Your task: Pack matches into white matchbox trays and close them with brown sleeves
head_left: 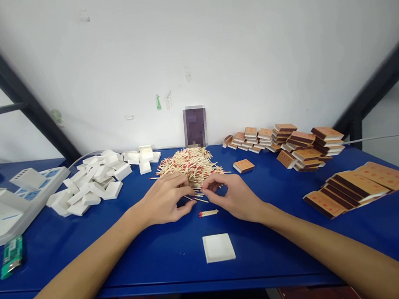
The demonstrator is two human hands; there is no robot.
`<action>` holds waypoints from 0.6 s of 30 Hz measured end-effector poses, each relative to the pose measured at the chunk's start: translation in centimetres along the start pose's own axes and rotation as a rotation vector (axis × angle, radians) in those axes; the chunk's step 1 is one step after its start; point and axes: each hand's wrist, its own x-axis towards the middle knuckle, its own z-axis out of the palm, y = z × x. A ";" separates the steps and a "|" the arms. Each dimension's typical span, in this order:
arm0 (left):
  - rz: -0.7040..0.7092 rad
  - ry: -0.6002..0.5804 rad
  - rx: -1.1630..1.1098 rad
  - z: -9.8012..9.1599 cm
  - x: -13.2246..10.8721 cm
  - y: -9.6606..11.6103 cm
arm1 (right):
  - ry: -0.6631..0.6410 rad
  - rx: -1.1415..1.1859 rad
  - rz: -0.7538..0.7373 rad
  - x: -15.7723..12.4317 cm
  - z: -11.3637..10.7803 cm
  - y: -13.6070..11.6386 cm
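Observation:
A heap of red-tipped matches (pixel 191 165) lies at the middle back of the blue table (pixel 131 251). My left hand (pixel 165 200) and my right hand (pixel 232 195) meet at the heap's near edge, fingers pinched on a few matches (pixel 197 197) between them. A small bundle of matches (pixel 208 213) lies just in front of my hands. An empty white matchbox tray (pixel 218 247) sits nearer the front edge.
Several white inner trays (pixel 94 181) are piled at the left. Stacks of brown matchbox sleeves (pixel 296 144) stand at the back right, more (pixel 356 188) at the far right, one alone (pixel 244 166). A power strip (pixel 13 201) and green lighter (pixel 11 256) lie far left.

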 end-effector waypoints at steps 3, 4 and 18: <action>0.005 -0.070 0.086 -0.8 -0.3 -0.7 | -0.041 -0.265 -0.084 0.1 -0.3 0.6; 0.002 -0.083 0.097 -0.9 -0.4 -0.9 | -0.067 -0.316 -0.104 0.1 -0.4 0.9; -0.027 -0.075 -0.039 0.2 -0.1 0.0 | -0.178 -0.414 -0.065 -0.3 -0.6 1.4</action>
